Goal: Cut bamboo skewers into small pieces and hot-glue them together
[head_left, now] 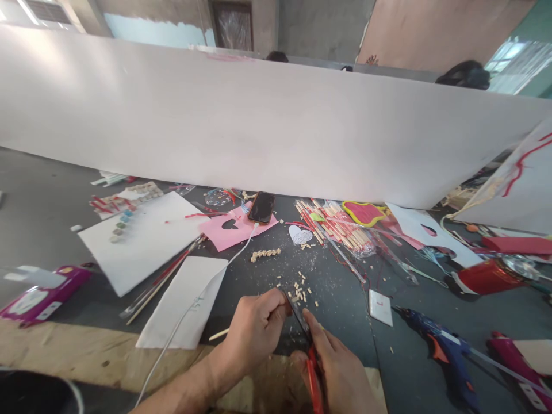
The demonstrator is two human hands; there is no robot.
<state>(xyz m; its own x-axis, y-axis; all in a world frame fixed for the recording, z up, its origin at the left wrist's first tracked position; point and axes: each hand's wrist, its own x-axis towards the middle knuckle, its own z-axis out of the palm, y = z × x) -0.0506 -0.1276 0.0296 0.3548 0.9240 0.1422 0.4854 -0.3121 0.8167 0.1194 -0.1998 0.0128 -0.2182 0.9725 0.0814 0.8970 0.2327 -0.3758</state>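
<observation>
Red-handled tool [314,382] partly covered by right hand [336,362], lower end cut off by bottom edge. Stick [218,334] largely hidden by left hand [259,322]; other end not made out. Magenta device [513,365] cropped by right edge, dark object [34,394] by left corner. Heads [463,75] mostly concealed behind white board [259,132]. Handwriting on paper [176,302] blurred.
</observation>
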